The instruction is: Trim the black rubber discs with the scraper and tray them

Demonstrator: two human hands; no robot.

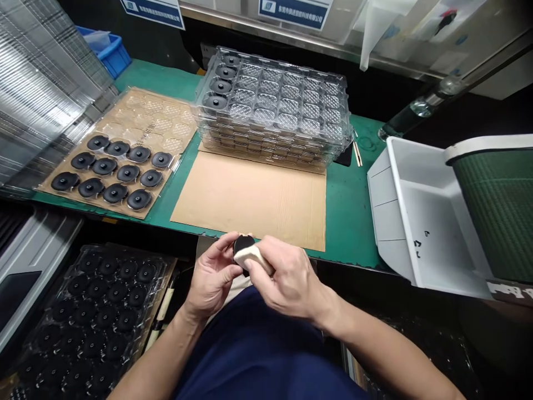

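Low at the middle, just in front of the bench edge, my left hand [212, 280] grips a round black plastic part [242, 243] between thumb and fingers. My right hand [285, 275] is closed around a pale, off-white block or folded pad [252, 256], whose front end lies against the black part and covers some of its face. Fingers hide the lower side of the part. Beyond both hands a flat sheet of brown cardboard [254, 194] lies on the green bench top [350, 222].
A stack of clear blister trays [287, 139] stands behind the cardboard, black parts in its left column. Left is a partly filled tray [158, 119]; lower left, a filled tray [95, 303]. A white bin [391, 194] stands right, beside a green conveyor belt [495, 205].
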